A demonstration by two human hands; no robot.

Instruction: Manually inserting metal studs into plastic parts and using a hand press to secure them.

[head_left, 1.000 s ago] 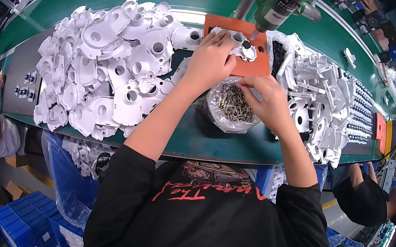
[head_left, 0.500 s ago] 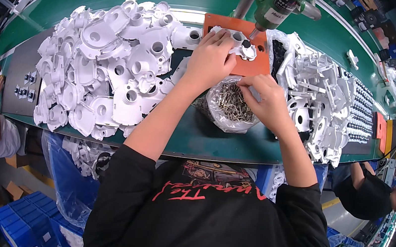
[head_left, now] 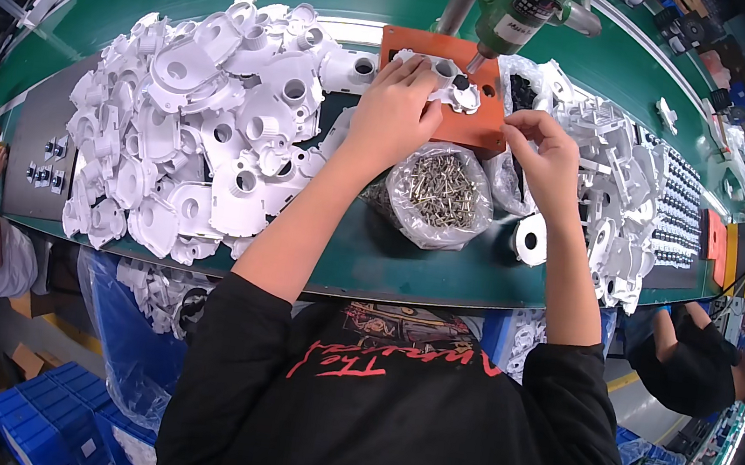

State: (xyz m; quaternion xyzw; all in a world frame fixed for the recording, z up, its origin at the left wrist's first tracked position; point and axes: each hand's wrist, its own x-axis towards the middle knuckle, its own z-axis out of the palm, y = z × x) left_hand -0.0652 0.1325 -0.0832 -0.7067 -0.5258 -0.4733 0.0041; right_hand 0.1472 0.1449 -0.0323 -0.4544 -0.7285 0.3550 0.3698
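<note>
I see my left hand (head_left: 395, 109) lying flat, fingers together, on a white part (head_left: 442, 80) that sits on the orange jig (head_left: 480, 129) under the green driver (head_left: 515, 7). My right hand (head_left: 544, 156) hovers just right of the jig, fingertips pinched; I cannot tell on what. The screw bag (head_left: 439, 194) lies between my forearms.

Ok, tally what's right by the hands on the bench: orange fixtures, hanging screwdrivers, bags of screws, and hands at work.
Orange fixture: 1
Green hanging screwdriver: 1
Clear bag of screws: 1
Hands, left hand and right hand: 2
Total: 5
</note>
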